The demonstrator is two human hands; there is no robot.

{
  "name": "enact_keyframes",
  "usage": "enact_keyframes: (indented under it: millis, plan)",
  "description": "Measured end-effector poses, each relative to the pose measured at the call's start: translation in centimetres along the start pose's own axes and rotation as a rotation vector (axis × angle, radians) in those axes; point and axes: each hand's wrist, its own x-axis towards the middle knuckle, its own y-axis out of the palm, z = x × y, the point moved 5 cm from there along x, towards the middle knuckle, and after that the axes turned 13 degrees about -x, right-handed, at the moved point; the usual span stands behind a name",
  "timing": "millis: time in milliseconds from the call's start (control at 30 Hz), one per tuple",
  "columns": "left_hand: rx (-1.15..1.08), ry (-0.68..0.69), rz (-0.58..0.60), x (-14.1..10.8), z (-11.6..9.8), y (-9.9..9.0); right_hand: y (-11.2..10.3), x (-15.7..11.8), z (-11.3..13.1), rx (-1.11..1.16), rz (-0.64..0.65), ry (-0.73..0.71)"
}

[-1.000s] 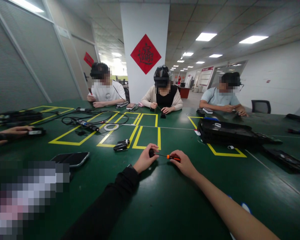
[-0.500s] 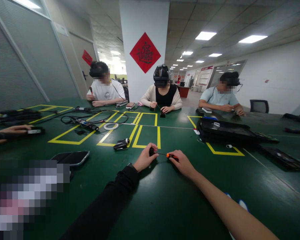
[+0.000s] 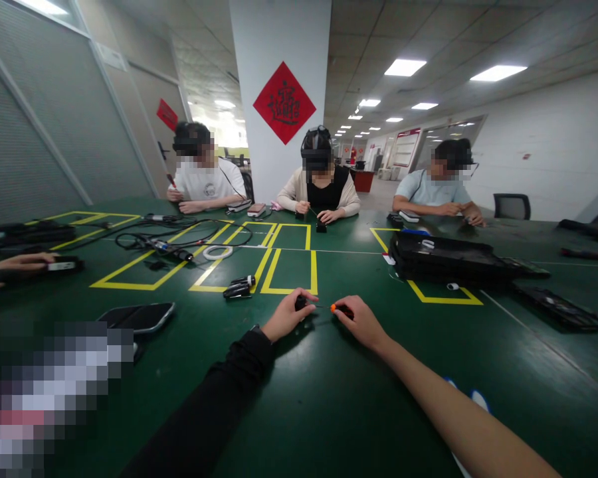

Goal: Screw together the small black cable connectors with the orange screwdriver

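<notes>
My left hand is closed around a small black object, mostly covered by the fingers, so its kind cannot be made out. Facing it, my right hand grips a screwdriver with an orange and black handle. The thin shaft lies level and points left, its tip reaching the black object. Both hands are low over the green table. Just beyond my left hand are some short black cylindrical pieces, one with a white end.
Yellow tape rectangles mark the table. Cables and a white ring lie left, with a phone nearer. A large black case and a black panel stand right. Three people sit opposite; another person's hand is at left.
My right hand has turned slightly about the screwdriver handle, which shows less orange now. My left hand keeps its hold on the black object. The whole view has shifted a little.
</notes>
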Motion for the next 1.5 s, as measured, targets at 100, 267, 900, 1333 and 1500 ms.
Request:
enact_keyframes:
  millis: [100, 267, 900, 1333, 1500]
  plan:
    - [-0.031, -0.019, -0.011, 0.04, 0.07, -0.13, -0.01, -0.21, 0.13, 0.031, -0.005, 0.013]
    - [-0.014, -0.026, -0.022, -0.09, -0.24, 0.0, -0.07, -0.04, 0.54, 0.032, 0.012, -0.046]
    - [-0.052, -0.026, -0.048, -0.13, -0.1, -0.32, -0.14, -0.06, 0.38, 0.024, 0.014, -0.056]
    - [-0.068, -0.032, -0.071, -0.15, 0.13, -0.43, -0.09, -0.07, 0.23, 0.029, 0.009, -0.044]
    - [-0.049, -0.05, -0.089, -0.19, 0.02, -0.41, -0.18, -0.14, 0.17, 0.031, 0.01, -0.035]
